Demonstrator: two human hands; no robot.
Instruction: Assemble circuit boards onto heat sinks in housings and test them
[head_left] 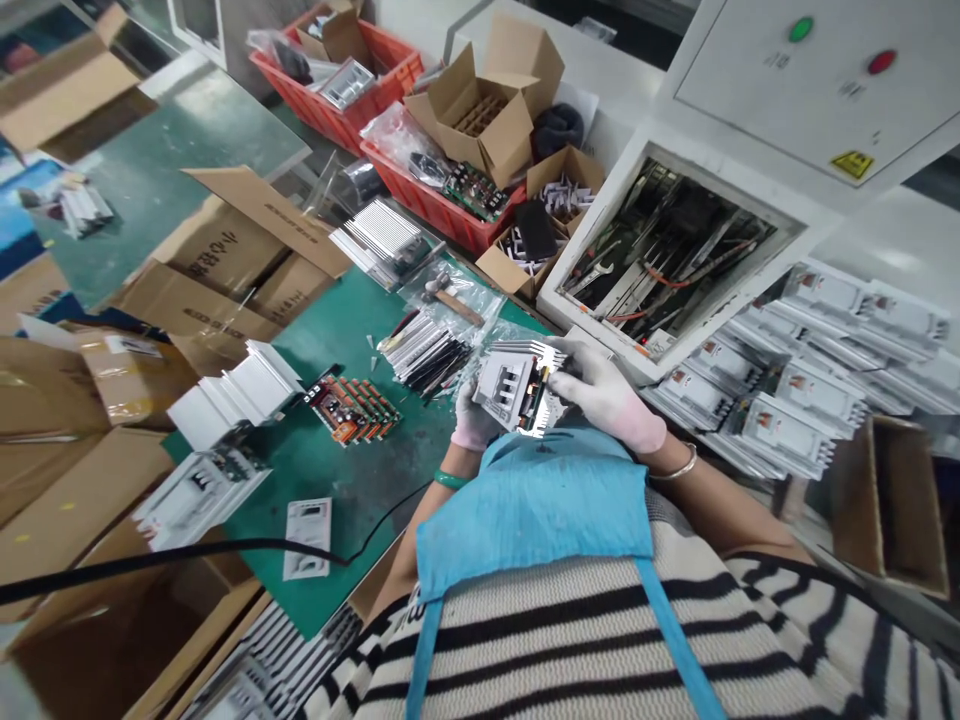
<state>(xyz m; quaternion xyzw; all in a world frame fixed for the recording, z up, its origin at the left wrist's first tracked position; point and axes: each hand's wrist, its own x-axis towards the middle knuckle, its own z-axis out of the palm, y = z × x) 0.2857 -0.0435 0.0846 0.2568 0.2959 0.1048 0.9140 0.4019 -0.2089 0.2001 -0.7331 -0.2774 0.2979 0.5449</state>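
Note:
Both my hands wear white gloves and hold one finned electronic module [504,388] close to the blue apron. It has a light grey cover with slots, metal fins and a circuit board edge on its right side. My left hand [474,418] wraps around its lower left. At its upper right, my right hand [600,392] grips the edge, thumb near the board; whether a small part is in those fingers cannot be made out. A bundle of metal strips [426,352] and a hammer [454,300] lie just beyond. Orange and black circuit boards [352,408] rest to the left.
Aluminium heat sinks [236,395] and a flat white cover [307,538] sit on the green table [281,610], crossed by a black cable [187,550]. Red crates [442,205] stand behind. Stacked finished-looking modules [802,400] lie right, beside an open-fronted machine [667,260]. Cardboard boxes [217,250] crowd the left.

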